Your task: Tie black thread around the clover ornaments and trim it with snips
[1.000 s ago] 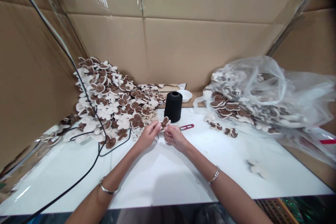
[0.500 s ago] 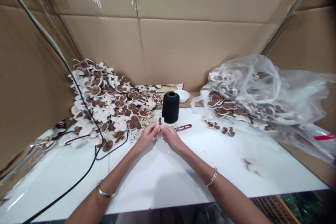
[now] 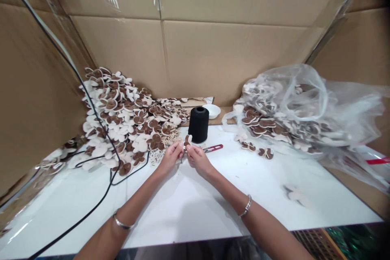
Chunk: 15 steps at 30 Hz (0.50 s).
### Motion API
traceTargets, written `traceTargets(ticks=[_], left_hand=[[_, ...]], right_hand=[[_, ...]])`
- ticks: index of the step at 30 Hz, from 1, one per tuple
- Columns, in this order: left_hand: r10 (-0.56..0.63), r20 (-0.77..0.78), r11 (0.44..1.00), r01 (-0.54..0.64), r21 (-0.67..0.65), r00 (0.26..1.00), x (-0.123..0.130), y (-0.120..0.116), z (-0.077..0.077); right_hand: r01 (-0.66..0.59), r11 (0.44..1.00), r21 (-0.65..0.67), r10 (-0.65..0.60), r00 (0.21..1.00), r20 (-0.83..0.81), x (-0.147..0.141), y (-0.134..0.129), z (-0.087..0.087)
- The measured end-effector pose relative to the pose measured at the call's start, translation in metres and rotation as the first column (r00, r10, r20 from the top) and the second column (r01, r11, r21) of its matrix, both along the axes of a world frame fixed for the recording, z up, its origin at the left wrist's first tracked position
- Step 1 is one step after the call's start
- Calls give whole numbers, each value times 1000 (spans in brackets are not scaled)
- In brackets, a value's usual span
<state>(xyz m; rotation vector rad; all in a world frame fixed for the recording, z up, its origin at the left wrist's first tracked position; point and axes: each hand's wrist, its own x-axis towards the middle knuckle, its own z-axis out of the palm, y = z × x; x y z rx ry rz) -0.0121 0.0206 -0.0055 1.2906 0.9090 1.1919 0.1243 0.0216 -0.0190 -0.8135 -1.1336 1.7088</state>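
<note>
Both hands meet near the middle of the table, fingers pinched around one small brown and white fabric flower (image 3: pixel 188 140). My left hand (image 3: pixel 171 157) grips its left side, and my right hand (image 3: pixel 198 159) grips its right side. The fingers cover most of the flower; its upper petals stick up between them. Just behind stands a cone of black thread (image 3: pixel 198 125). Red-handled thread snips (image 3: pixel 213 148) lie to the right of my right hand. Left of my left hand are small pale cord pieces (image 3: pixel 157 156) at the foot of a heap of flowers (image 3: pixel 122 118).
On the right, a clear plastic bag (image 3: pixel 304 97) spills more fabric flowers, two with cord bows (image 3: pixel 266 153) before it. A single pale flower (image 3: pixel 295 195) lies at front right. A white bowl (image 3: pixel 212 111) sits behind the cone. A black cable (image 3: pixel 100 195) crosses the left side.
The flower shows more of its brown face above the fingers, turned slightly upward. Both hands stay almost in the same place, with fingers shifted a little.
</note>
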Motion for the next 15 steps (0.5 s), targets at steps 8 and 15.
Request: traceTargets(ticks=[8, 15], left_hand=[[62, 403, 976, 28, -214, 913, 15, -1, 3], [168, 441, 984, -124, -127, 882, -28, 21, 18]], right_hand=[[17, 1000, 14, -15, 988, -156, -6, -3, 6], [-1, 999, -51, -11, 973, -232, 3, -5, 11]])
